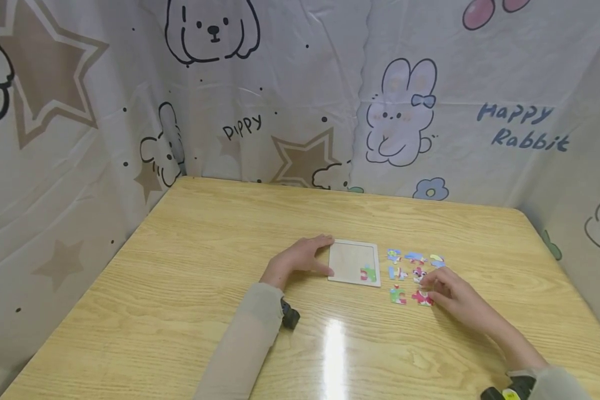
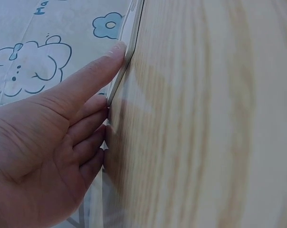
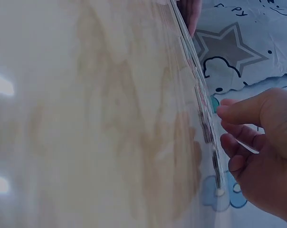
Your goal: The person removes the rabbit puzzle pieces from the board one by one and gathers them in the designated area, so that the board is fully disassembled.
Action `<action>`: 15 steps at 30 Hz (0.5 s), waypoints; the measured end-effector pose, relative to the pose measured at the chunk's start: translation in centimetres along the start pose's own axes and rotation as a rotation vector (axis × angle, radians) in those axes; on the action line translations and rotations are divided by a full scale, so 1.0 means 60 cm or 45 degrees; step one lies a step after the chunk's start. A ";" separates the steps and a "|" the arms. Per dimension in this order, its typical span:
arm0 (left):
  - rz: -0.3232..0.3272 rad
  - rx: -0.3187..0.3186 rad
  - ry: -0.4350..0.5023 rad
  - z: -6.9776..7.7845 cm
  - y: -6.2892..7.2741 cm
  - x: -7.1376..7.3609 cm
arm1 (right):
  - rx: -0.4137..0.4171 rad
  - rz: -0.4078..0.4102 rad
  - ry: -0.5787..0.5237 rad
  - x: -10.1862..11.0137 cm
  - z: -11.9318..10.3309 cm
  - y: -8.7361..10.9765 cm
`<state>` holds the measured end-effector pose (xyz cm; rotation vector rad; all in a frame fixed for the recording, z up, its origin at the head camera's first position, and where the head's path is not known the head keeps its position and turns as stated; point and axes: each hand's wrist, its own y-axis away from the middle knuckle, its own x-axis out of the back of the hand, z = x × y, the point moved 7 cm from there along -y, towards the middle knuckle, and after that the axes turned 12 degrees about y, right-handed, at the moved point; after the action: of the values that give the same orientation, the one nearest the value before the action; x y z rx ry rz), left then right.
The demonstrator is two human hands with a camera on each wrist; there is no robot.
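A shallow square puzzle tray (image 1: pixel 350 255) with a pale rim lies on the table, and a green-and-pink jigsaw piece (image 1: pixel 370 273) sits in its lower right corner. My left hand (image 1: pixel 300 258) spans the tray's left side, thumb by the near corner and fingers by the far one. In the left wrist view the thumb (image 2: pixel 103 66) rests along the tray's edge. To the right, my right hand (image 1: pixel 455 294) is over the loose pieces, its fingers bent and parted from the thumb. Nearest its fingertips are a red-and-white jigsaw piece (image 1: pixel 422 298) and a white-faced jigsaw piece (image 1: pixel 419 275).
Several other jigsaw pieces lie in rows right of the tray, among them a blue piece with a yellow flower (image 1: pixel 393 255) and a green piece (image 1: pixel 397 295). A patterned cloth (image 1: pixel 300 100) hangs behind the wooden table (image 1: pixel 220 244).
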<state>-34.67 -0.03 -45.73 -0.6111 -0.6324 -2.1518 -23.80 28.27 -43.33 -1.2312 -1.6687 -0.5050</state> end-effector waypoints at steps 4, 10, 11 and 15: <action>-0.001 0.000 -0.001 0.001 0.001 0.001 | -0.046 -0.055 -0.018 -0.014 -0.008 -0.024; 0.000 0.004 0.000 0.002 0.002 0.002 | -0.066 -0.156 -0.109 -0.043 -0.022 -0.065; -0.001 0.007 0.001 0.002 0.002 0.002 | -0.061 -0.165 -0.122 -0.047 -0.025 -0.071; -0.005 0.012 0.011 0.001 0.002 0.002 | -0.042 -0.172 -0.104 -0.061 -0.035 -0.094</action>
<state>-34.63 -0.13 -45.62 -0.5953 -0.6390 -2.1526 -27.82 22.57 -44.41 -1.1819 -1.8280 -0.5734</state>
